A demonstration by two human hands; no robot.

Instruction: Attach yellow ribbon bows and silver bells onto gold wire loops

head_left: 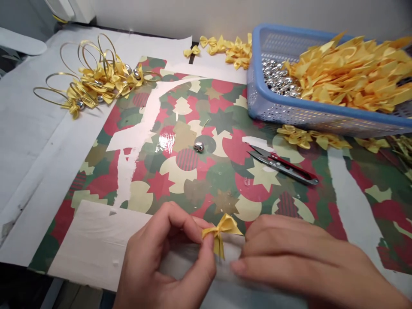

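Between the thumb and index finger of my left hand (174,253) is a yellow ribbon bow (225,225), pinched at its left loop, with its tails hanging down. My right hand (286,253) is just to the right of the bow, apart from it. Its fingers are curled together and the thumb is slightly blurred; whatever they hold, if anything, is hidden. Beyond the hands a silver bell (198,146) lies on the patterned paper (206,184). A pair of thread snips (283,165) with a red and a grey arm rests to the right.
At the back right stands a blue basket (322,109) with yellow ribbon bows (354,77) and silver bells (278,79). More bows (238,51) lie beside it and in front of it (299,135). Gold wire loops with bows and bells (103,81) are piled at the back left.
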